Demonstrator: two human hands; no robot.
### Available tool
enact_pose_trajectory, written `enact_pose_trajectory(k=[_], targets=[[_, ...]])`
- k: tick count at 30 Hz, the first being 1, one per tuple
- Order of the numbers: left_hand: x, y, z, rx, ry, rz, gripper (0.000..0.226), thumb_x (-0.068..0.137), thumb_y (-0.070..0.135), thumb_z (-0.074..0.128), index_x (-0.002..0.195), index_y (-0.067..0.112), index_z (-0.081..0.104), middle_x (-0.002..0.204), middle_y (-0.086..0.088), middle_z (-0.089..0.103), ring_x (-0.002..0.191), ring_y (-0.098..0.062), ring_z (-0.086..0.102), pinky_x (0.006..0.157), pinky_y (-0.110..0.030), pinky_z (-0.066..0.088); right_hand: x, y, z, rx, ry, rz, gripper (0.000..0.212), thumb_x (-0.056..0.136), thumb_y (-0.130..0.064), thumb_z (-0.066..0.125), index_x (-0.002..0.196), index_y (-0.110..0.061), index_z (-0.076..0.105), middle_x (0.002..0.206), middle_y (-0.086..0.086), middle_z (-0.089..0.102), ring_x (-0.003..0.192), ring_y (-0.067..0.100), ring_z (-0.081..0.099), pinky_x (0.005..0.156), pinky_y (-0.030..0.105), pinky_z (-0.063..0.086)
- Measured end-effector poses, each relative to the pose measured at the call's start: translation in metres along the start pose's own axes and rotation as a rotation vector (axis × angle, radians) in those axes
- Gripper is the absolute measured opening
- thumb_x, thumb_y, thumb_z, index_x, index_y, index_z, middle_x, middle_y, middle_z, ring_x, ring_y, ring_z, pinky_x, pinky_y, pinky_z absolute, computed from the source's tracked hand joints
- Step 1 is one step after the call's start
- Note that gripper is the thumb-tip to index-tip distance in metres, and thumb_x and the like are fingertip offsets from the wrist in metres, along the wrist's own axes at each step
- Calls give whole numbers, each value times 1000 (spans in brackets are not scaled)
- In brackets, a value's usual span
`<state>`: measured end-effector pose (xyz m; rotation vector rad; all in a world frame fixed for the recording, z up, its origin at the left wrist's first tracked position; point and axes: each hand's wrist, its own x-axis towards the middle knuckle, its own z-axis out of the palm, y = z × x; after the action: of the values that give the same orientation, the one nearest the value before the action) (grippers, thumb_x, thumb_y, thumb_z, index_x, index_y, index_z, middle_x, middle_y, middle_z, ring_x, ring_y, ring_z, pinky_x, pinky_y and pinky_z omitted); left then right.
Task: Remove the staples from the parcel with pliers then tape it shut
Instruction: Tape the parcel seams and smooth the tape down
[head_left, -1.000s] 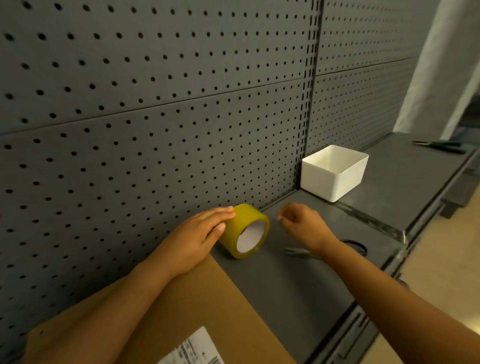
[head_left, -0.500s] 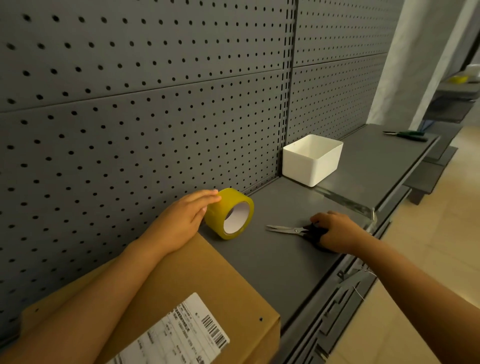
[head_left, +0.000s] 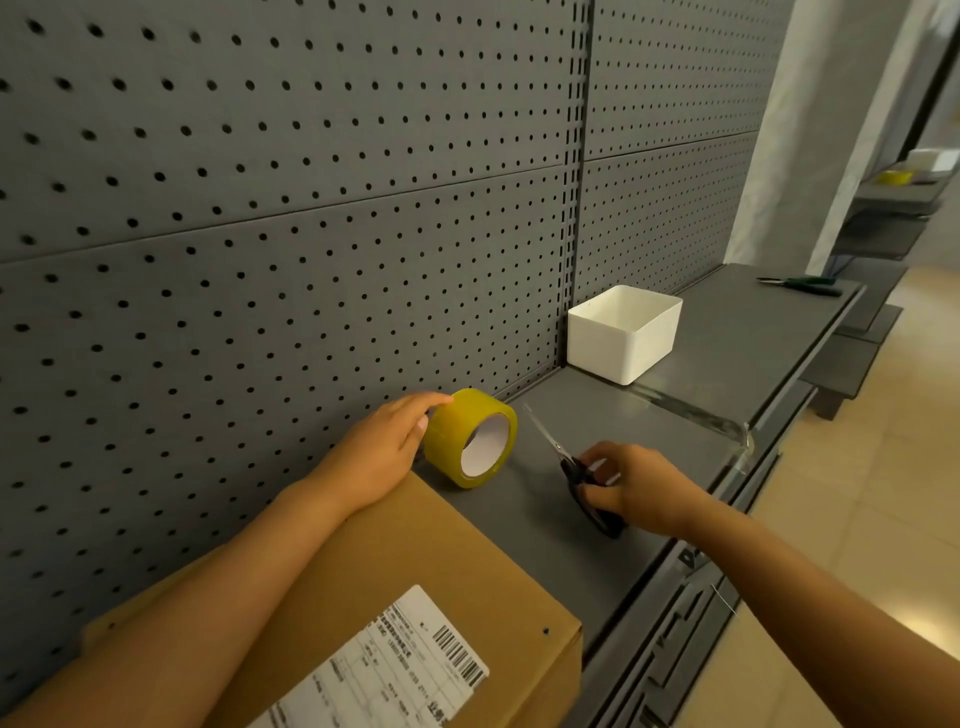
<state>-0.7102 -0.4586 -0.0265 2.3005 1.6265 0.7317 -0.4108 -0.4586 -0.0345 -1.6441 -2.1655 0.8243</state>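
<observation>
Judging by how things lie, the staple work looks finished and the taping has not yet begun. Largest is the grey shelf (head_left: 597, 551) that carries everything, backed by a pegboard wall (head_left: 311, 234). Next comes the parcel (head_left: 415, 587), a brown carton at the near end of the shelf with its shipping label (head_left: 384, 665) facing up; I see no staples on its visible top, nor any tape across it, though much of the lid is hidden under the forearm. Just beyond the parcel's far corner the roll of yellow tape (head_left: 470, 437) stands on its edge, and the left hand (head_left: 382, 452) rests against it with straight, relaxed fingers, its grip released rather than closed round the roll. To the right of the parcel's far corner the right hand (head_left: 631, 491) has its grip clenched round the black handles of the scissors (head_left: 566, 462), blades pointing toward the wall. Farther from the parcel stands a white bin (head_left: 623, 338), and well beyond that lie the pliers (head_left: 800, 285), set aside. Pulling, cutting and pressing down the tape all remain.
</observation>
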Motion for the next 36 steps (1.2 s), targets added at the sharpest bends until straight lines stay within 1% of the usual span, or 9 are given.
enact_pose_trajectory(k=[4,7,11,15,17,19,23,29,36], targets=[[-1,-4,-6,-48,-61,17,40,103,19,33,139,33,44,146,17,38,134,-1,33,113,-29,31,-13,-16,10,333,-47,-74,27,86,-31,68,108,-21,55,81,5,64,71,18,61,76,37,55],[-4,-12,-12,15,-167,45,43,104,25,31,144,40,33,151,24,27,138,5,22,117,-28,22,-23,-30,18,455,-127,-78,44,79,-52,65,107,-21,55,76,3,55,67,14,51,65,28,46],[-7,-13,-10,-68,-173,25,43,104,28,29,144,45,30,151,28,23,139,7,19,117,-31,22,-31,-42,24,568,-249,-60,52,81,-51,60,114,-12,52,77,4,52,64,12,50,61,23,45],[-7,-14,-7,-60,-163,-5,42,104,34,26,142,51,26,151,24,26,139,1,23,115,-35,27,-35,-43,27,573,-363,-52,44,86,-47,61,97,-6,52,71,10,55,56,15,53,56,27,47],[-7,-14,-7,-48,-166,-37,41,103,39,24,141,55,22,152,18,28,139,-4,26,114,-38,30,-35,-45,29,578,-419,-38,43,88,-48,60,95,-7,51,70,10,55,56,17,53,56,29,47],[-6,-12,-7,-70,-174,-31,41,103,35,25,142,51,26,152,22,26,138,-1,24,114,-35,28,-34,-48,33,597,-447,-30,42,89,-49,59,95,-8,51,71,9,55,58,18,53,57,29,47],[-6,-12,-7,-116,-161,-6,42,104,27,27,142,44,32,151,27,24,138,4,23,115,-30,26,-26,-60,38,637,-432,-22,40,91,-46,57,97,-7,50,68,4,55,57,17,53,55,28,47],[-6,-17,-5,-185,-158,-38,44,104,24,28,138,51,33,150,28,26,140,1,22,113,-30,26,-13,-76,42,675,-437,-55,27,94,-42,52,91,-14,52,69,5,51,58,17,50,54,25,45],[-5,-16,-5,-210,-148,-65,50,103,13,30,138,48,36,149,29,27,137,5,23,109,-23,25,1,-83,46,668,-448,-74,37,93,-44,54,92,-8,51,72,9,51,61,21,48,54,24,45]])
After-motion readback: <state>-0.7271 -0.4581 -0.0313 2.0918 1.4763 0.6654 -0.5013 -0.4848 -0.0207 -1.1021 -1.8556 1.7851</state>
